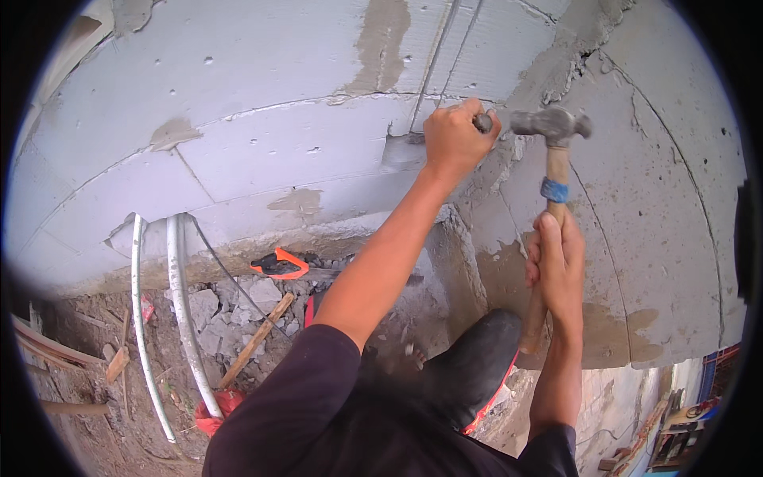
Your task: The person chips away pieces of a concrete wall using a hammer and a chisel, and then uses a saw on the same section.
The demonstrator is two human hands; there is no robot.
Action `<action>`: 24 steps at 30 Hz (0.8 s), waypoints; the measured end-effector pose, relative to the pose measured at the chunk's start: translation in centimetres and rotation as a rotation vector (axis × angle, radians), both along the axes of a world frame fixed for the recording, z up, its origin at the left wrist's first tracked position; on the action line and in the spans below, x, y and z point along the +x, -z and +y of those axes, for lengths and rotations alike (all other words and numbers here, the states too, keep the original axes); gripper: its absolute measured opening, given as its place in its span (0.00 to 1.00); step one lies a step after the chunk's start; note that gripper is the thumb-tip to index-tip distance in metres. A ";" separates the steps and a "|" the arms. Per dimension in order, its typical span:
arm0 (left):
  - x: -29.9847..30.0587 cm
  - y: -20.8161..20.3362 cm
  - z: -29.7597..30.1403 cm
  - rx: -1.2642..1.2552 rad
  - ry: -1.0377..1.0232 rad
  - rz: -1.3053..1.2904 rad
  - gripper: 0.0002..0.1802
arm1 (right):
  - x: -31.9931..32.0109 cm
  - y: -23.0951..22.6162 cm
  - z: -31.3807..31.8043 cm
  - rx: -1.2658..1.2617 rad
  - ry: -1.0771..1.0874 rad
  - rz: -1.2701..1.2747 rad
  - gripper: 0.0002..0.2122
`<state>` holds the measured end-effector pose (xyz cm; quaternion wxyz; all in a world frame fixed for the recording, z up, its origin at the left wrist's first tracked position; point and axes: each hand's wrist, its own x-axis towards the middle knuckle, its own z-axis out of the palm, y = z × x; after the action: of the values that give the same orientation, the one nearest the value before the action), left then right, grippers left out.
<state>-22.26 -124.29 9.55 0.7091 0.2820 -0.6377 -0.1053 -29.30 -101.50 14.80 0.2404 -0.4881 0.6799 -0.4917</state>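
My left hand (457,135) is closed around a metal chisel (482,122), pressed near the block wall (278,147). Only the chisel's round butt end shows; its tip is hidden behind my fist. Beside that fist, a square hole (399,151) is cut into the wall, below two vertical grooves. My right hand (560,254) grips the wooden handle of a hammer (554,125). Blue tape wraps the handle under the head. The hammer's face points at the chisel's butt with a small gap between them.
A hand saw with an orange and black handle (280,264) lies on the rubble (226,318) at the wall's foot. White pipes (181,302) and a dark cable come out of the wall at left. Another wall (660,207) meets this one at right. Wood strips lie about.
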 end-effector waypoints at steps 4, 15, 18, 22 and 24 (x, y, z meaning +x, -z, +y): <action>-1.4 2.0 6.2 -0.027 0.099 -0.023 0.16 | -0.3 2.1 5.0 -0.387 0.189 -0.309 0.13; -0.9 2.5 2.4 -0.138 0.008 0.083 0.19 | -0.5 5.0 5.8 -0.282 0.152 -0.307 0.15; -0.8 2.6 2.4 -0.136 -0.008 0.086 0.18 | 0.9 4.2 5.3 -0.406 0.178 -0.248 0.15; -0.5 2.5 2.2 -0.112 0.019 0.135 0.18 | 3.5 1.6 3.6 -0.824 0.155 -0.163 0.14; -0.8 2.1 2.3 -0.098 0.041 0.155 0.18 | 3.3 1.9 2.8 -0.808 0.122 -0.019 0.13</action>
<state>-23.07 -122.00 7.48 0.7668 0.2249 -0.5911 -0.1101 -26.04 -98.75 12.88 0.0061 -0.4973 0.4573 -0.7372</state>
